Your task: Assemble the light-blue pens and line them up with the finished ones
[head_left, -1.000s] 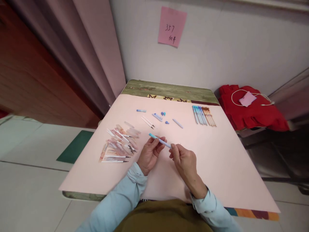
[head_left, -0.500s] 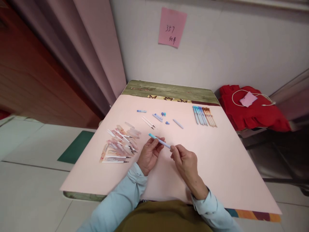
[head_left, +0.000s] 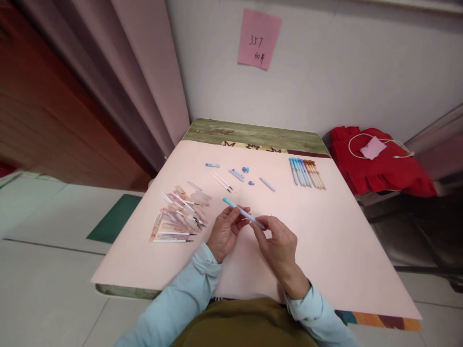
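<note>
Both my hands hold one light blue pen (head_left: 241, 211) a little above the pink sheet (head_left: 325, 231). My left hand (head_left: 226, 231) pinches the pen's middle, with the teal tip pointing up and to the left. My right hand (head_left: 278, 243) is closed round the pen's near end. Beyond my hands lie loose pen parts: two thin white refills (head_left: 222, 182), a blue barrel piece (head_left: 236, 174), small blue caps (head_left: 246, 170), a pale barrel (head_left: 267, 184) and a short blue piece (head_left: 212, 165).
A pile of clear refill wrappers and refills (head_left: 181, 214) lies at the left of the sheet. A row of several finished blue and orange pens (head_left: 306, 172) lies at the far right. A red cloth with a white cable (head_left: 379, 161) sits off the table's right.
My right hand has slid up along the pen, so its near end now sits inside the fingers. The left hand has hardly moved.
</note>
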The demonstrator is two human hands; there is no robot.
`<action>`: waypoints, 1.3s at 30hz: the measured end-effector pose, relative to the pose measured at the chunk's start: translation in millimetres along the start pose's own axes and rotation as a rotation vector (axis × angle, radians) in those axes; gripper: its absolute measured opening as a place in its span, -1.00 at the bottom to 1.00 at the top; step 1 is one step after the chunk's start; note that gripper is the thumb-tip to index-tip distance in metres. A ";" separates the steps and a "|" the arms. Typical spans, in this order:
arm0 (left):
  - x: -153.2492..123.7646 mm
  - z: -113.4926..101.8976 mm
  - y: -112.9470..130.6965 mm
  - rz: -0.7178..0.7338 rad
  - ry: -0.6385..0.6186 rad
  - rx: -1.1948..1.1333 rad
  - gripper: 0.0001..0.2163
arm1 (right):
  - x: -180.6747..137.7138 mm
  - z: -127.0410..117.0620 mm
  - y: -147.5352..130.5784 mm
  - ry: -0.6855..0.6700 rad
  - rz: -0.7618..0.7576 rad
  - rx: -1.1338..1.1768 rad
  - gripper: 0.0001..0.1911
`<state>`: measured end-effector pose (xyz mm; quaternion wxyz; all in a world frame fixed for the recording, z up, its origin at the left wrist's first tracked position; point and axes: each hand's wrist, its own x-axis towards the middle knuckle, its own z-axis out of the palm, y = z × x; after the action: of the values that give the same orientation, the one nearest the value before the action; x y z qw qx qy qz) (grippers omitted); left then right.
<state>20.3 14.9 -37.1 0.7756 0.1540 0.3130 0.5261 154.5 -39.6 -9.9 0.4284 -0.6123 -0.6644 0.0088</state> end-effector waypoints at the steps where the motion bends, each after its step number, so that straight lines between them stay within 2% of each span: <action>1: 0.2 -0.5 -0.2 0.008 0.002 0.002 -0.80 | -0.3 0.5 0.4 -0.007 -0.015 -0.004 -0.89; 6: 0.7 -0.8 0.1 0.025 -0.003 0.001 -0.84 | -3.4 1.8 0.6 -0.046 0.005 -0.029 -0.82; 10: -1.7 1.7 2.2 0.001 -0.019 0.016 -0.85 | -3.7 -1.1 -3.4 -0.162 0.166 0.039 -0.70; 12: -3.4 3.0 3.3 0.007 -0.038 0.046 -0.86 | -2.3 -2.5 -5.1 -0.275 0.330 0.223 -0.64; 16: -6.0 3.9 4.7 0.019 -0.086 0.097 -0.84 | -0.4 -0.4 -3.6 -0.556 0.811 0.880 -0.51; 18: -5.9 3.3 5.0 0.000 -0.085 0.099 -0.82 | -0.2 2.1 -1.3 -0.655 0.961 1.086 -0.48; 19: -5.5 3.0 5.1 -0.011 -0.075 0.097 -0.82 | -0.1 3.1 -0.3 -0.671 0.979 1.119 -0.47; 21: -4.4 2.3 5.0 -0.015 -0.046 0.091 -0.82 | 0.4 3.9 1.3 -0.599 0.915 1.069 -0.44; 25: -3.4 2.7 4.1 0.004 -0.007 0.105 -0.81 | 0.7 1.8 1.4 -0.412 0.706 0.785 -0.56; 28: -4.3 3.8 3.2 -0.036 -0.009 0.138 -0.82 | -1.5 0.8 -1.1 -0.411 0.641 0.637 -0.66; 30: -5.0 3.9 3.3 -0.050 -0.024 0.154 -0.82 | -3.1 1.2 -3.3 -0.412 0.624 0.621 -0.68; 33: -6.0 3.1 4.3 -0.056 -0.067 0.169 -0.84 | -3.3 2.0 -5.5 -0.461 0.685 0.778 -0.64; 39: -8.0 3.3 6.7 -0.091 -0.126 0.187 -0.80 | -0.4 1.3 -4.2 -0.574 0.936 1.180 -0.58</action>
<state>15.7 10.6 -28.3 0.7990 0.2440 0.3182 0.4482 150.4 -40.3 -8.7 0.4456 -0.4739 -0.3089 0.6939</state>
